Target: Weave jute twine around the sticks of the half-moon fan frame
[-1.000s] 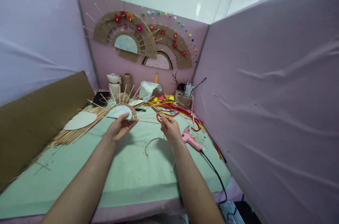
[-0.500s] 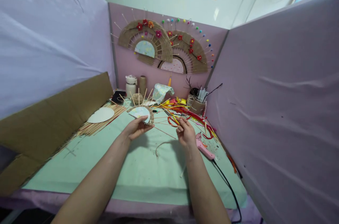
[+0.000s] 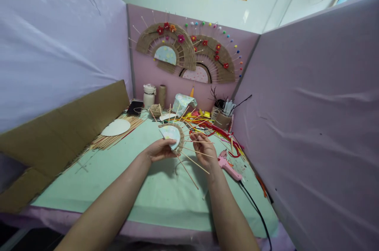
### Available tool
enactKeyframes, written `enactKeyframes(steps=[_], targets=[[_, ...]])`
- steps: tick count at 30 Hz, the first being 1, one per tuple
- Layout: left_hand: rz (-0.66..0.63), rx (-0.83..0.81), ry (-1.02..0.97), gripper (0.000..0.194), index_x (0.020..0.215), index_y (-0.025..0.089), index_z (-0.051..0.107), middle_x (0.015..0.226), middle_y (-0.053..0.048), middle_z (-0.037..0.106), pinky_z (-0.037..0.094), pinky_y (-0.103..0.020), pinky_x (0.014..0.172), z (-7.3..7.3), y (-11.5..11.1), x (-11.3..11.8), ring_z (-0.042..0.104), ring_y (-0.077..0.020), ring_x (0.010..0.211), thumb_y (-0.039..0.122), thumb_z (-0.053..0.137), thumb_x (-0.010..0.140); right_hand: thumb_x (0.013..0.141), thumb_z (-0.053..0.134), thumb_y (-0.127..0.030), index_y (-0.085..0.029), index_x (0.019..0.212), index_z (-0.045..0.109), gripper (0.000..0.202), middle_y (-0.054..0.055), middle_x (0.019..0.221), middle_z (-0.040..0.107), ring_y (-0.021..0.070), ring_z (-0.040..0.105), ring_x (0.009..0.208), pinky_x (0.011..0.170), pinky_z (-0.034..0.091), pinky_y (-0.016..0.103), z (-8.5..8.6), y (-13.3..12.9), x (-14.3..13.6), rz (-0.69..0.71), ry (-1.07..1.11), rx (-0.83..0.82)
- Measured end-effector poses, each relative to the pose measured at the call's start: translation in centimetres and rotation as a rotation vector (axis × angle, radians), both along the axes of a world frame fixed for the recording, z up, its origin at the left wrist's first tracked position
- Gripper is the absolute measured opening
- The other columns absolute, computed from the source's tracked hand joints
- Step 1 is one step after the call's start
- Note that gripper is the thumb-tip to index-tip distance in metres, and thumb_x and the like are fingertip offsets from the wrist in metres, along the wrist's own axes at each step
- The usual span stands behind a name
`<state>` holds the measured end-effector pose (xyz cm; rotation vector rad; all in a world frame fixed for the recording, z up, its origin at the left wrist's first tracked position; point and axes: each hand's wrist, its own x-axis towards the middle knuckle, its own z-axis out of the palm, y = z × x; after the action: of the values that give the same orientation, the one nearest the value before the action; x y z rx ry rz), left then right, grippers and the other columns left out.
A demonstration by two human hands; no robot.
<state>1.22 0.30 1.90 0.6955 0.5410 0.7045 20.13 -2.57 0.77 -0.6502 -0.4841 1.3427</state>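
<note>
My left hand (image 3: 162, 150) grips a half-round fan piece (image 3: 171, 134) by its lower part, the thumb lying on the pale patterned face. Twine-coloured trim runs around the curved edge. From that edge thin wooden sticks (image 3: 195, 161) fan out upward, to the right and down towards me. Beside the right-hand sticks is my right hand (image 3: 203, 150), palm turned inward and fingers stretched out; several sticks cross in front of it. Whether the fingertips touch a stick is hard to tell. A loose bit of twine (image 3: 177, 168) lies on the table beneath the fan piece.
A pink glue gun (image 3: 230, 167) with a black cord lies right of my right hand. Left are a white oval (image 3: 115, 127) and a bundle of sticks (image 3: 100, 142). Behind stand a twine ball (image 3: 155, 111), a white jar (image 3: 149, 96) and red and yellow pipe cleaners (image 3: 219, 132).
The fan piece has turned clockwise and shifted right, so its sticks now point more to the right and down. My right hand has gone from pinched to opened fingers.
</note>
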Motion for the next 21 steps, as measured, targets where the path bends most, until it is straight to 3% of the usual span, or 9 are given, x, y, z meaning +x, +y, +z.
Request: enactKeyframes(steps=[6, 15, 21], targets=[[-0.068, 0.041, -0.018, 0.029, 0.104, 0.006, 0.061, 0.095, -0.021, 0.068, 0.055, -0.030, 0.062, 0.21, 0.15, -0.20, 0.067, -0.0293, 0.088, 0.011, 0.061, 0.075, 0.068, 0.069, -0.010, -0.019, 0.087, 0.063, 0.022, 0.002, 0.087, 0.071, 0.0134, 0.068, 0.082, 0.057, 0.054, 0.017, 0.08, -0.01, 0.24, -0.010, -0.021, -0.009], [-0.053, 0.079, -0.025, 0.033, 0.107, 0.009, 0.060, 0.099, -0.019, 0.068, 0.054, -0.029, 0.061, 0.05, 0.39, -0.38, 0.067, -0.0277, 0.087, 0.009, 0.060, 0.074, 0.068, 0.067, -0.008, -0.020, 0.084, 0.063, 0.020, 0.000, 0.086, 0.071, 0.0110, 0.067, 0.076, 0.054, 0.052, 0.016, 0.20, 0.06, 0.29, -0.022, -0.003, -0.048], [-0.124, 0.110, 0.002, 0.031, 0.107, 0.007, 0.059, 0.094, -0.020, 0.069, 0.053, -0.029, 0.064, 0.03, 0.20, -0.45, 0.068, -0.0273, 0.085, 0.014, 0.060, 0.076, 0.068, 0.066, -0.008, -0.020, 0.082, 0.063, 0.019, -0.001, 0.088, 0.071, 0.0090, 0.067, 0.070, 0.054, 0.052, 0.014, 0.46, -0.23, 0.10, -0.008, -0.009, -0.020]])
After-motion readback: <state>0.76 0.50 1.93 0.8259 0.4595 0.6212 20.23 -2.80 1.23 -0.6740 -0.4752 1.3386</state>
